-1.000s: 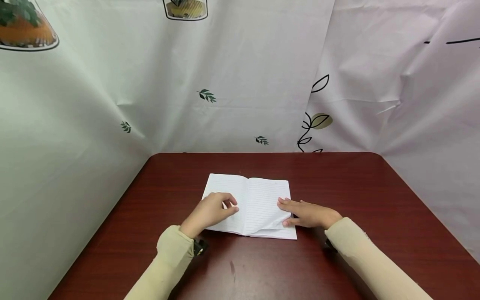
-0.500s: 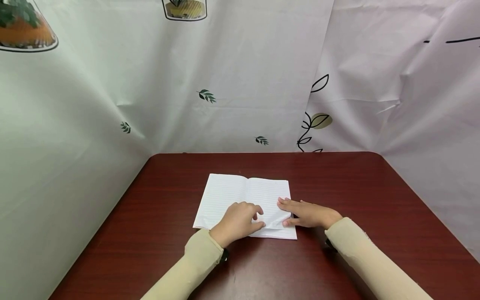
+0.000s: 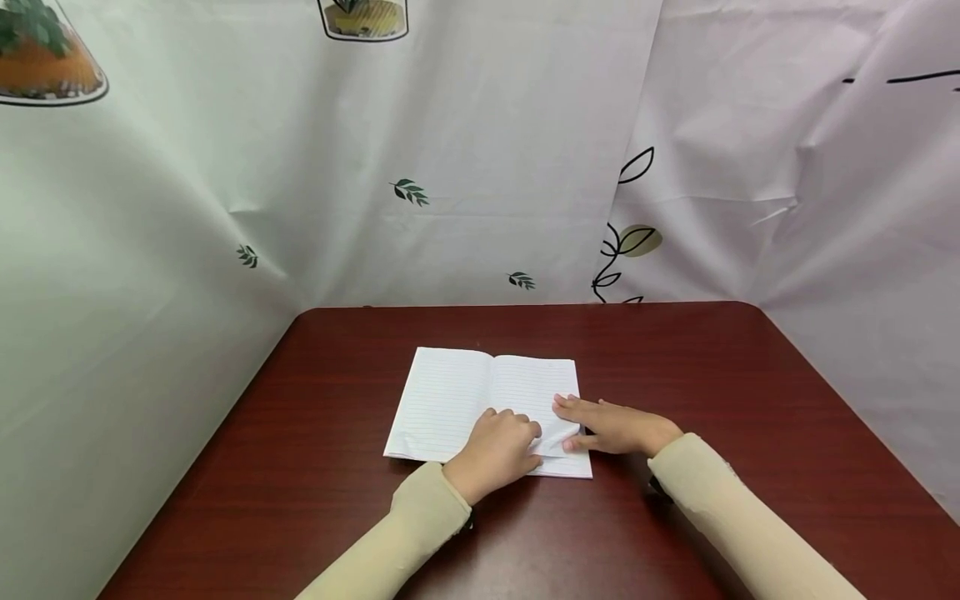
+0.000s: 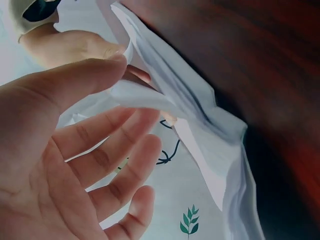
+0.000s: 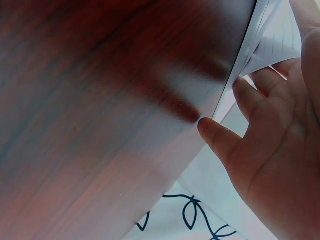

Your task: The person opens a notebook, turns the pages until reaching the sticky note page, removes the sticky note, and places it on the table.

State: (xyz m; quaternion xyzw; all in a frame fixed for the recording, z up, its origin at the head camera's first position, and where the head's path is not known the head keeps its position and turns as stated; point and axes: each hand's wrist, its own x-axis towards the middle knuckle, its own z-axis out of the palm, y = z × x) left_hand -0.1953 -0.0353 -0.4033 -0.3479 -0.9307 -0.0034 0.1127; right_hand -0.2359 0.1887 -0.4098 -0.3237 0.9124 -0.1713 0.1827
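Note:
An open lined notebook [image 3: 438,396] lies on the table, its lower right page creased and lifted near the bottom edge. My left hand [image 3: 495,450] is over the lower middle, fingers curled. In the left wrist view the loose page [image 4: 142,95] passes between the thumb and fingers of my left hand [image 4: 45,150]. My right hand [image 3: 618,427] rests on the right page's outer edge with its fingers extended. The right wrist view has the right hand [image 5: 280,140] at the notebook's side edge, a raised lined sheet [image 5: 280,47] by its fingers.
The dark red table [image 3: 360,350] has rounded far corners. Behind and beside it hangs a white cloth backdrop [image 3: 480,150] with leaf prints. Both forearms come in from the near side in light sleeves, with dark straps at the wrists.
My left hand has moved right and slightly down, from the left page across the fold to the lifted lower part of the right page. The right hand has stayed in place.

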